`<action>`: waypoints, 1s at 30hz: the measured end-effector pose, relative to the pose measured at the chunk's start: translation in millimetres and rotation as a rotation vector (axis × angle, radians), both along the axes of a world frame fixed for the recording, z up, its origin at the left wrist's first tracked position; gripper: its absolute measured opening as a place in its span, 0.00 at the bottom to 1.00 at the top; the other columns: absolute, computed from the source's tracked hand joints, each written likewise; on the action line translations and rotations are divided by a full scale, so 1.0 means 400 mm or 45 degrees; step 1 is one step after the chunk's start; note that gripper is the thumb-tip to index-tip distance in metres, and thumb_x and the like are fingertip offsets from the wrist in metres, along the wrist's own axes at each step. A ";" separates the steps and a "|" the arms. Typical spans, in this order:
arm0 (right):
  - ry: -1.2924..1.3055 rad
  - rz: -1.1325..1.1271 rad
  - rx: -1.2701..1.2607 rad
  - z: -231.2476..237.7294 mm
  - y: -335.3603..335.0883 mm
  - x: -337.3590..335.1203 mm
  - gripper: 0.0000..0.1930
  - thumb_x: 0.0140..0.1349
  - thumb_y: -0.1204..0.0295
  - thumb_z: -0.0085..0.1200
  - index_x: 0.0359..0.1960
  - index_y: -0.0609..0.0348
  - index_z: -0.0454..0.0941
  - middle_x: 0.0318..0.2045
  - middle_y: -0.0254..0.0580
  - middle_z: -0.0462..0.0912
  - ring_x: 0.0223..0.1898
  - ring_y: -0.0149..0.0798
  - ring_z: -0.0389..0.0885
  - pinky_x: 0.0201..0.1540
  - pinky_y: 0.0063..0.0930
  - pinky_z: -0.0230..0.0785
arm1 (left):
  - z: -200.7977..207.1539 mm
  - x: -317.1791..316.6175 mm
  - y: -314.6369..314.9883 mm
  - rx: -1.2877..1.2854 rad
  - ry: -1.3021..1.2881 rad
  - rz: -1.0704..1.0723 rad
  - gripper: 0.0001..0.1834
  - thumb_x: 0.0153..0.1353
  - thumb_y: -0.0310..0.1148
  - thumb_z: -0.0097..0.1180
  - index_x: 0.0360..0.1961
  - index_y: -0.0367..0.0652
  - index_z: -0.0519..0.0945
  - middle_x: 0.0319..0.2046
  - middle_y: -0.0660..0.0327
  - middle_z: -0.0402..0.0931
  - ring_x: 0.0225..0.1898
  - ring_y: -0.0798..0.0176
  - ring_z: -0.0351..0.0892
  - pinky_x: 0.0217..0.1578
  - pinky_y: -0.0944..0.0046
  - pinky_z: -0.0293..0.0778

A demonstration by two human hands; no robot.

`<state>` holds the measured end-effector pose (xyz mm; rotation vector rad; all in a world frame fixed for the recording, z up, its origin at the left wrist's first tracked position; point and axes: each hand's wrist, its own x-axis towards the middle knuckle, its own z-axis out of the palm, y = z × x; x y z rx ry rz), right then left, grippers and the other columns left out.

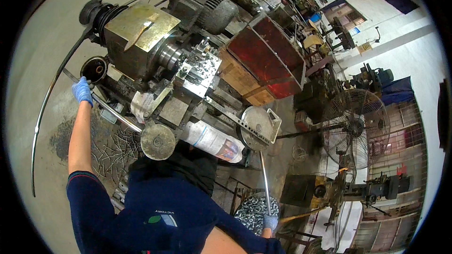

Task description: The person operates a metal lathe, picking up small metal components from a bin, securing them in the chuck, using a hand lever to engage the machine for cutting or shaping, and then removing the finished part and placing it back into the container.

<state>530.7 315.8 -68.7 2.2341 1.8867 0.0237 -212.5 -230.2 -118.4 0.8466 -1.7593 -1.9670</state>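
Observation:
My left hand (82, 90), in a blue glove, is closed around a long steel lever (115, 114) at the left of a lathe-like machine (136, 59). That lever runs to a round metal hub (157, 142) near my body. Lower right, my gloved right hand (270, 222) wraps the end of another steel lever (265, 176), which extends from below a round plate (255, 123). Between the levers are the spindle (170, 56), a shiny slide with metal chips (200, 73) and a printed paper sheet (216, 142). A brush (138, 34) lies on the machine's top.
A container of small metal parts (249, 212) stands beside my right hand. Metal scraps (117, 155) litter the floor at left. Behind the machine are a motor (205, 9) and a dark red box (268, 51); a large fan (355, 129) stands right.

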 end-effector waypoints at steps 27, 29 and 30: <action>-0.083 -0.098 0.049 0.033 -0.079 -0.052 0.26 0.39 0.54 0.63 0.35 0.63 0.80 0.38 0.56 0.80 0.43 0.51 0.79 0.47 0.37 0.71 | -0.003 -0.003 -0.001 0.061 0.034 -0.032 0.13 0.57 0.32 0.53 0.29 0.29 0.76 0.20 0.53 0.77 0.15 0.64 0.75 0.16 0.68 0.71; -0.095 -0.078 0.076 0.028 -0.080 -0.051 0.27 0.39 0.52 0.63 0.35 0.62 0.80 0.39 0.56 0.80 0.43 0.51 0.79 0.46 0.38 0.71 | -0.006 -0.002 -0.005 0.076 0.046 -0.041 0.12 0.57 0.32 0.53 0.30 0.29 0.75 0.20 0.53 0.77 0.15 0.64 0.75 0.16 0.67 0.71; -0.090 -0.076 0.090 0.019 -0.079 -0.045 0.27 0.40 0.51 0.62 0.35 0.62 0.80 0.39 0.55 0.80 0.42 0.51 0.79 0.46 0.38 0.71 | -0.004 -0.002 -0.004 0.083 0.051 -0.048 0.12 0.57 0.32 0.53 0.30 0.29 0.75 0.20 0.53 0.77 0.15 0.64 0.75 0.16 0.67 0.71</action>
